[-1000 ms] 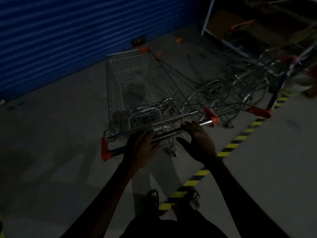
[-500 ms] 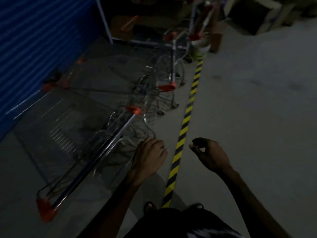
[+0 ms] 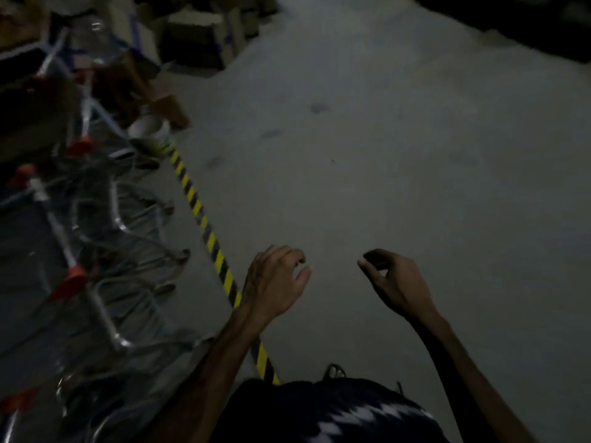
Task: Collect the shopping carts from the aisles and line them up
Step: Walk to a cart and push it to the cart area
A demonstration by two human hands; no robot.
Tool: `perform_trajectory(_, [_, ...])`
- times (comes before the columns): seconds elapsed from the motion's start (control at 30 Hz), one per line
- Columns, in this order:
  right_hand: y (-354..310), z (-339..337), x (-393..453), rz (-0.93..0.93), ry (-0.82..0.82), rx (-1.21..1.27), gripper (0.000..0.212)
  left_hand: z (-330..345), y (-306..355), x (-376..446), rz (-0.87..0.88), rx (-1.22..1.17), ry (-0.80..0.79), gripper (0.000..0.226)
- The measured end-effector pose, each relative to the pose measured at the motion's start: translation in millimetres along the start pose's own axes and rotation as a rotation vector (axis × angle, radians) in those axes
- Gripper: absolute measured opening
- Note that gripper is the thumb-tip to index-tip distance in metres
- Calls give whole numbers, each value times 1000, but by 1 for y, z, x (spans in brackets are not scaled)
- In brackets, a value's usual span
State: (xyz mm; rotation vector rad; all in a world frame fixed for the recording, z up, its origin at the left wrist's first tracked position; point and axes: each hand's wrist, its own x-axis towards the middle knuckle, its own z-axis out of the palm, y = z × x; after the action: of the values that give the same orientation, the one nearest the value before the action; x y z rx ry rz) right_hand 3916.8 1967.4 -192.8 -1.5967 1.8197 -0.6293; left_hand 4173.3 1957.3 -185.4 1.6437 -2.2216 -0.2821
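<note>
Head view: both hands are empty with loosely curled fingers, the left hand nearer the carts. These stand nested in a row to the left, beyond the striped floor tape, their line running alongside it.

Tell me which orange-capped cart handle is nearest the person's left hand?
The silver cart handle whose orange cap sits closest to the left hand; the other handles lie farther up the row.

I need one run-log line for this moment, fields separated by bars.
left hand: empty | right hand: empty | wire shopping carts with red-capped handles: lined up left of yellow-black floor tape
</note>
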Motion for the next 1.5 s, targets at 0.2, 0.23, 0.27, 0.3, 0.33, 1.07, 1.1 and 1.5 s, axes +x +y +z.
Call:
perform_trajectory(0.2, [59, -58, -25, 231, 283, 33, 37, 38, 71, 79, 318, -95, -119, 24])
perform_trajectory(0.23, [66, -64, -31, 270, 327, 36, 37, 44, 81, 90, 361, -111, -138, 24])
perform_trajectory(0.27, [72, -69, -36, 307, 369, 36, 37, 51, 90, 101, 398, -128, -158, 24])
perform_trajectory(0.3, [78, -73, -40, 341, 408, 36, 36, 58, 98, 111, 432, -146, -178, 24])
perform_trajectory(0.33, [82, -76, -44, 376, 442, 33, 36, 65, 104, 120, 468, -163, -199, 24])
perform_trajectory(1.07, [64, -79, -14, 894, 1012, 144, 37, 133, 189, 299, 1078, -311, -497, 23])
perform_trajectory(1.1, [65, -77, -19, 918, 1031, 149, 37, 135, 193, 300, 1098, -314, -515, 23])
perform_trajectory(1.5, [100, -79, -106, 1177, 1236, 207, 27, 167, 304, 252, 1345, -353, -677, 25])
